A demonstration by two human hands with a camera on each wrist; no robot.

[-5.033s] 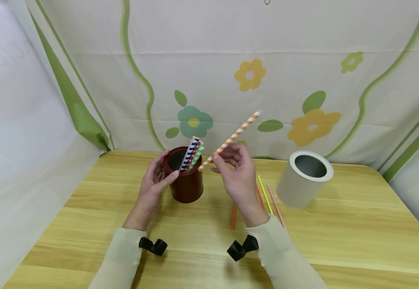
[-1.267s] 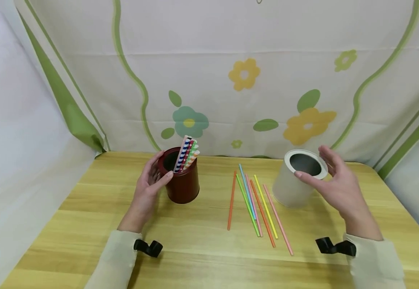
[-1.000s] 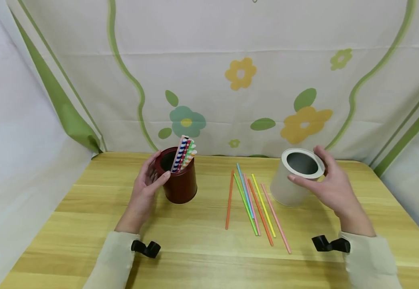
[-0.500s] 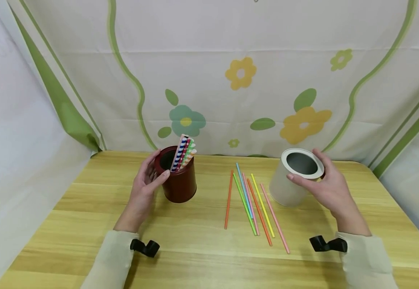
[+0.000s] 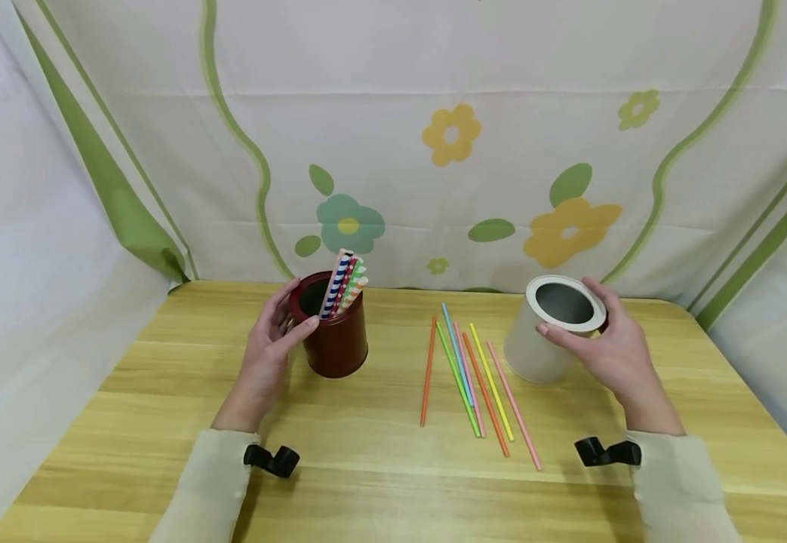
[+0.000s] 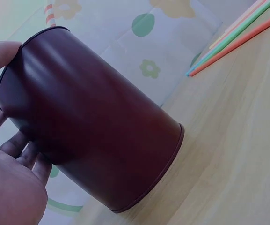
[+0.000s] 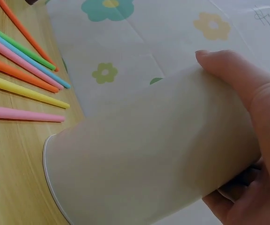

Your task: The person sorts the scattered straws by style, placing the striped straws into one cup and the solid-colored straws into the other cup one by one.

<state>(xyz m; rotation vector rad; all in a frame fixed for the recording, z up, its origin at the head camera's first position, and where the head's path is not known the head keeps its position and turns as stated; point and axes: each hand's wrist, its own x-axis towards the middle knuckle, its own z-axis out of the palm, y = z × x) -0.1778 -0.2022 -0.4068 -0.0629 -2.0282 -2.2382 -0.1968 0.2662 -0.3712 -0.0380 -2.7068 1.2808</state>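
My left hand [image 5: 265, 362] grips the dark red can [image 5: 336, 348] near its top, thumb at the rim, fingers around the far left side. Several patterned paper straws [image 5: 342, 286] lean in that can, among them blue-striped, red dotted, green and orange-striped ones. On the right, my right hand [image 5: 613, 351] holds the off-white can [image 5: 532, 347] by its upper part, with the thumb on the near rim and the fingers behind. No straw shows in the white can's opening. Both cans stand on the table; the left wrist view shows the red can's side [image 6: 92, 112].
Between the cans, several thin plain straws lie on the wooden table [image 5: 379, 483]: orange [image 5: 428, 377], green, blue, pink and yellow [image 5: 495, 388]. Some cross or touch. A white cloth [image 5: 379, 136] with printed flowers hangs behind the table.
Earlier my right hand held an orange-striped paper straw by the red can; that straw now leans inside it. The right hand has moved right and grips the white can. My left hand keeps its hold.
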